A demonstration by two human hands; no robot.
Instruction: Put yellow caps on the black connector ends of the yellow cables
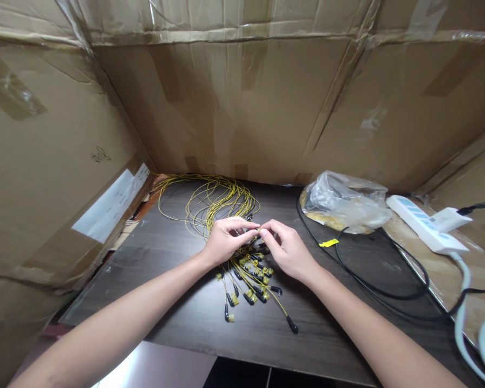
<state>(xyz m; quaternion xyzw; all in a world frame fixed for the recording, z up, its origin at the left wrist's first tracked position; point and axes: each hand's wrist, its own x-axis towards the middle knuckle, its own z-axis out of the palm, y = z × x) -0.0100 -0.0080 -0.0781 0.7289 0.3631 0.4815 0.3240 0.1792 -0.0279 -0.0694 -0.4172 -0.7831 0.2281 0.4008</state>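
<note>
My left hand (229, 240) and my right hand (286, 249) meet over the middle of the table, both closed in a pinch. A tiny yellow piece (259, 230) shows where their fingertips come together; its exact kind is too small to tell. Below and between the hands lies a pile of thin yellow cables with black angled connectors (259, 291), several bearing translucent yellow caps (231, 318). One connector (292, 324) lies apart from the pile, near the front, with no yellow cap visible. Behind my left hand, the long yellow cables (230, 199) spread in loose loops.
Cardboard walls (226, 102) enclose the dark wooden table (178, 312) at the back and sides. On the right are a clear plastic bag (345, 202) with yellowish contents, a looped black cable (392, 296) with a yellow tag (328, 243), and a white power strip (426, 223) with a plug in it.
</note>
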